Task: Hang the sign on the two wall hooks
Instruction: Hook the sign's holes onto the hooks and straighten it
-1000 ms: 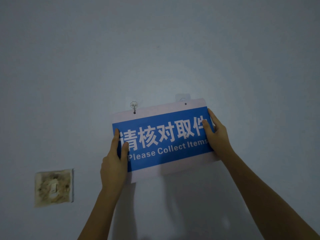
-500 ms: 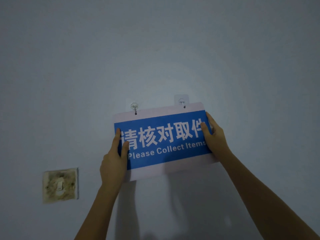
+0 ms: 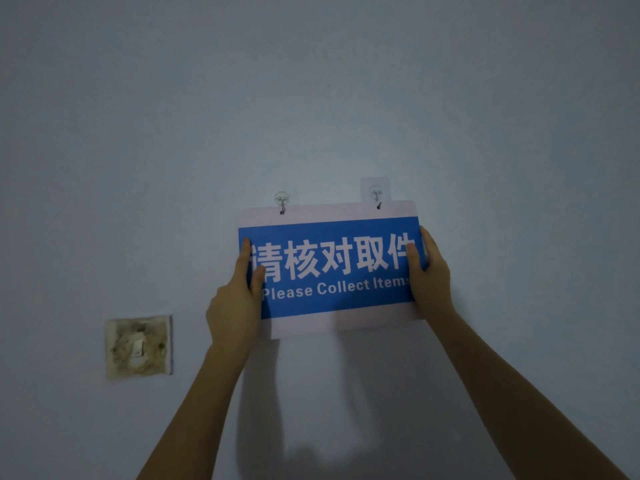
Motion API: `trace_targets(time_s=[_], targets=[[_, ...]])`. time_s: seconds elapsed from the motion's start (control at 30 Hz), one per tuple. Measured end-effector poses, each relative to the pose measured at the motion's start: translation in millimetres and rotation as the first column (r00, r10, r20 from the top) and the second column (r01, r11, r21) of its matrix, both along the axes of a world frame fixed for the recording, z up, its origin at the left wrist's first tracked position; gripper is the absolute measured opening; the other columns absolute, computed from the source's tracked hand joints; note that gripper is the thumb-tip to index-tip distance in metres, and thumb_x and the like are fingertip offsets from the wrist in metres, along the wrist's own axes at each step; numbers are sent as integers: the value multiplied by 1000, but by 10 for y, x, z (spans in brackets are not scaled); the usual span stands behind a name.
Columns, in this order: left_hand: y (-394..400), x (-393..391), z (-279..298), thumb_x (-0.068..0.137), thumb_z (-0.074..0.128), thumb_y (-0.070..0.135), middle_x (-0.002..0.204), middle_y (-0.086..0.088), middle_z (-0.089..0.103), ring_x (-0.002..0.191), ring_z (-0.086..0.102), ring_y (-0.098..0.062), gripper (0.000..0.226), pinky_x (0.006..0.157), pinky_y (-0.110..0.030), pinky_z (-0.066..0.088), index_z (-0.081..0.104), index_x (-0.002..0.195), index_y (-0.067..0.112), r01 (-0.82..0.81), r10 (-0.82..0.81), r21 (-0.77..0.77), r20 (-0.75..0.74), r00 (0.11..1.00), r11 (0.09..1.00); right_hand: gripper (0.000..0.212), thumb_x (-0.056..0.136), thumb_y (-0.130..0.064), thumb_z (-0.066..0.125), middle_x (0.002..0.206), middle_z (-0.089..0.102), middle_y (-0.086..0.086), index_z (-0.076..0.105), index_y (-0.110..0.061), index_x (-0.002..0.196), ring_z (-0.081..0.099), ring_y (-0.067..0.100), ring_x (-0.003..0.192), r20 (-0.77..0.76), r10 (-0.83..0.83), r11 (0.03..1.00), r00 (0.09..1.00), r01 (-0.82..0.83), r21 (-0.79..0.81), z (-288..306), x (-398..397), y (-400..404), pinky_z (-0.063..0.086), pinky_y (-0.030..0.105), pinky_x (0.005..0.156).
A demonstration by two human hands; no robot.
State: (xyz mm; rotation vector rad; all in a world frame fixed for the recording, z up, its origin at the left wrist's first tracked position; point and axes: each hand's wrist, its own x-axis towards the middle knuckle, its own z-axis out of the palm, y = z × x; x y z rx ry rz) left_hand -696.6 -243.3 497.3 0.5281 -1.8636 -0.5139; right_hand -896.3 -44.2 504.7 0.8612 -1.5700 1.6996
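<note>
A blue and white sign (image 3: 332, 268) reading "Please Collect Items" lies flat against the grey wall. Its top edge meets two clear adhesive hooks. The left hook (image 3: 282, 199) passes through the sign's left hole. The right hook (image 3: 375, 194) sits just above the right hole, and I cannot tell whether it is through it. My left hand (image 3: 239, 299) grips the sign's left edge, thumb on the front. My right hand (image 3: 429, 271) grips the right edge the same way.
A dirty, stained wall switch plate (image 3: 138, 346) sits low on the left of the wall. The hands and sign cast shadows on the wall below them.
The sign's right side has dropped, so the sign has gone from tilted to nearly level. The right hook, first hidden behind the sign, now shows above its top edge.
</note>
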Motion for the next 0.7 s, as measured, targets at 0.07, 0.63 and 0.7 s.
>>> trace_targets(time_s=[0.07, 0.63, 0.7], targets=[[4, -7, -5, 101, 31, 42, 63, -1, 47, 49, 37, -9, 54, 44, -24, 27, 14, 152, 40, -57, 58, -31, 27, 998, 998, 49, 101, -26, 42, 116, 55, -7, 36, -14, 147, 56, 9, 98, 13, -29, 1000, 1000, 29, -4, -38, 31, -17, 43, 11, 78], [-54, -35, 11, 103, 27, 38, 54, -4, 36, 47, 40, -20, 58, 56, -31, 36, 2, 155, 32, -364, 444, -297, 273, 853, 882, 46, 86, -22, 66, 120, 55, 21, 57, -1, 125, 52, 35, 109, -15, -453, 885, 891, 452, 110, -515, -116, -99, 44, 41, 91], [-26, -30, -43, 98, 49, 27, 63, -11, 49, 53, 49, -25, 58, 52, -31, 35, 28, 152, 20, -396, 486, -374, 184, 854, 839, 48, 87, -19, 61, 130, 53, 23, 52, 1, 131, 50, 38, 118, -83, -499, 857, 863, 505, 104, -561, -86, -114, 42, 44, 97]])
